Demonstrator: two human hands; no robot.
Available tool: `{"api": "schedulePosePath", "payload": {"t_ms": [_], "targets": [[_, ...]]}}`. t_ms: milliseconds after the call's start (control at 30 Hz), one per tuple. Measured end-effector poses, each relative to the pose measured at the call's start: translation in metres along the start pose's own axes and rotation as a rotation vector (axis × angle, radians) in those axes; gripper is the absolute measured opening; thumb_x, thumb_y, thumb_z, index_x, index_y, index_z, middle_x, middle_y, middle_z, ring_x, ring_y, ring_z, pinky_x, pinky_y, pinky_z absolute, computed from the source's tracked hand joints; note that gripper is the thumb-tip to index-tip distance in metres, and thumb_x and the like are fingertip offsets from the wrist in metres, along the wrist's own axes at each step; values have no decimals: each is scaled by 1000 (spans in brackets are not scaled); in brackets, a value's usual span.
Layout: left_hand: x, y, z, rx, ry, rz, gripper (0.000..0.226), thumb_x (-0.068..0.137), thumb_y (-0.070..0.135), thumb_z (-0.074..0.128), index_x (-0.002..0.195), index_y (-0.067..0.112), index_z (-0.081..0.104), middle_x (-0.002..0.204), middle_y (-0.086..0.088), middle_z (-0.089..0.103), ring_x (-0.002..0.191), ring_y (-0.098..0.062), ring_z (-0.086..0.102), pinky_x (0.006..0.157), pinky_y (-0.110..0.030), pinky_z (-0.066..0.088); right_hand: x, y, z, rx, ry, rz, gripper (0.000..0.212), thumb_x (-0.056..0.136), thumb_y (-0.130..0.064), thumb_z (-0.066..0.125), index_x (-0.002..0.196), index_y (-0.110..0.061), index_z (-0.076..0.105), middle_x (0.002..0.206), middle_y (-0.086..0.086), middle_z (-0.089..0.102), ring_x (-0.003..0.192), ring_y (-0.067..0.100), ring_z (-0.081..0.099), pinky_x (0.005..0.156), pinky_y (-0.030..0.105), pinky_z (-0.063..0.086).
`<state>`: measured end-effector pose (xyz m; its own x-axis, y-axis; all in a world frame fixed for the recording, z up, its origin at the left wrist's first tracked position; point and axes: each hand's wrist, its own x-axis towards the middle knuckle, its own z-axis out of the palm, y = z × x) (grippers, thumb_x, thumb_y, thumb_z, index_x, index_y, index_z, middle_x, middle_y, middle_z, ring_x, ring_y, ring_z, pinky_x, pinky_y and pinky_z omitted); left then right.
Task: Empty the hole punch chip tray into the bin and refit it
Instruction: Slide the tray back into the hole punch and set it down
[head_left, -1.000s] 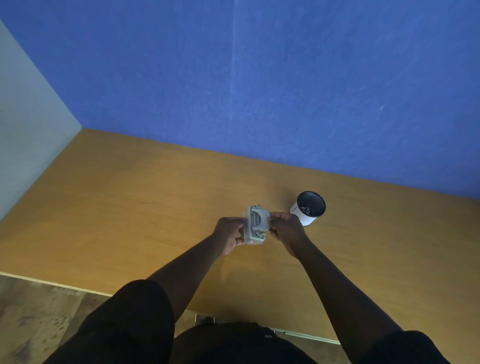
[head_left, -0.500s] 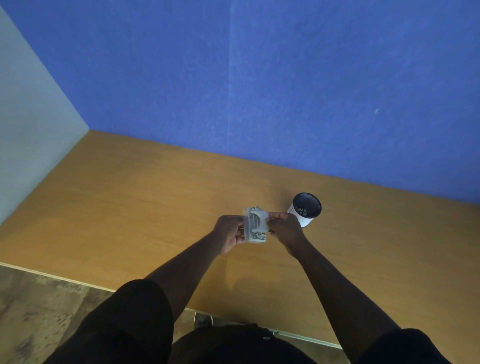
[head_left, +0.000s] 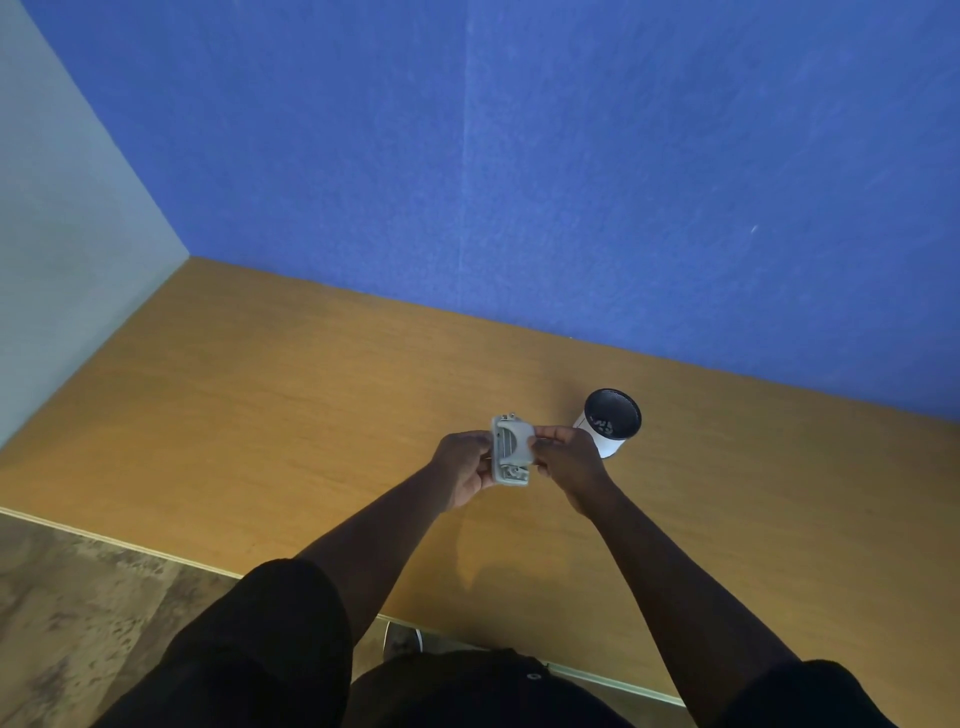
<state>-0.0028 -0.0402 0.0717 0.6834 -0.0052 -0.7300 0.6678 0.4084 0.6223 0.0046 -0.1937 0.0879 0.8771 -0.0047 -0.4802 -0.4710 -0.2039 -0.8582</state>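
The hole punch (head_left: 511, 451) is a small grey device, held in the air above the desk (head_left: 260, 415), a little right of the centre of the frame and in the lower half. It is turned so its underside w/ the chip tray (head_left: 514, 441) faces the camera; the tray looks like a paler plate with fine ribs, approx. in the middle of the body, and I cannot tell if it sits fully in place. The left hand (head_left: 465, 467) grasps the punch from the left side, fingers curled around its edge. The right hand (head_left: 563, 460) grips it from the right, with the fingertips (head_left: 540, 432) pressed on the right edge of the tray. The bin (head_left: 610, 422) is a small white cup w/ a dark inside, standing upright on the desk just beside the right hand, to the upper right of it; some pale bits show at the bottom, too small to identify. A blue wall (head_left: 571, 182) fills the upper part of the frame, a pale panel (head_left: 62, 260) stands at the left. Black sleeves (head_left: 270, 649) show at the bottom.
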Motion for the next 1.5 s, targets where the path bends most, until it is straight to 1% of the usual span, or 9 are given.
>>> {"api": "schedulePosePath", "payload": {"t_ms": [133,267,433,600,733,833,1100,1267,1500], "targets": [[3,-2,2,-28,34,28,27,97,-4,41,81,2,63,67,-17,69,49,-23,68,51,-37,60,0,1,0,-13,6,-2,19,89,-8,60,106,-5,69,82,6,71,69,16,62,62,28,51],[2,-5,7,-32,32,42,29,97,-2,42,79,3,64,66,-15,68,49,-22,66,58,-37,58,0,2,-3,-37,5,-15,16,89,-10,61,103,-8,69,79,2,72,67,12,65,58,23,50],[-4,-6,8,-17,-91,62,25,89,-15,44,90,-2,65,85,-22,68,75,-31,66,74,-43,56,1,4,-8,-32,17,-42,17,89,-13,63,104,-7,67,83,3,72,71,14,67,60,24,53],[-5,-5,9,50,-99,117,38,82,-25,38,106,-9,63,90,-26,66,80,-36,66,73,-44,58,1,2,-5,8,-5,-42,15,89,-18,64,101,-9,67,85,6,74,69,12,70,58,23,53],[-4,-1,7,84,-134,174,35,83,-21,44,90,5,68,87,-19,68,77,-31,66,75,-45,57,4,5,-4,-155,150,-116,25,93,-34,53,104,-15,66,97,-2,71,85,16,67,70,31,51],[-3,-4,5,153,-169,217,37,82,-19,47,90,9,69,87,-16,70,76,-29,67,73,-43,58,6,3,-6,-197,87,-191,26,96,-31,50,109,-17,67,97,-2,70,85,14,64,77,34,51],[-2,-2,-2,213,-185,261,39,83,-14,47,99,14,68,88,-14,70,82,-29,64,79,-46,52,10,-1,-6,-224,31,-264,19,96,-26,53,101,-16,68,86,-5,69,72,8,59,72,32,49],[-4,5,-2,189,-194,276,18,95,20,55,104,12,67,94,-15,66,86,-31,65,82,-53,54,9,-3,-4,-299,62,-310,16,96,-22,51,95,-17,67,82,-5,68,73,10,59,66,26,45],[-5,11,-4,247,-139,410,15,96,20,56,93,12,69,87,-17,64,80,-31,65,73,-53,56,7,-5,2,-275,63,-316,14,95,-22,53,96,-21,67,81,-11,67,72,4,60,64,18,45]]}}
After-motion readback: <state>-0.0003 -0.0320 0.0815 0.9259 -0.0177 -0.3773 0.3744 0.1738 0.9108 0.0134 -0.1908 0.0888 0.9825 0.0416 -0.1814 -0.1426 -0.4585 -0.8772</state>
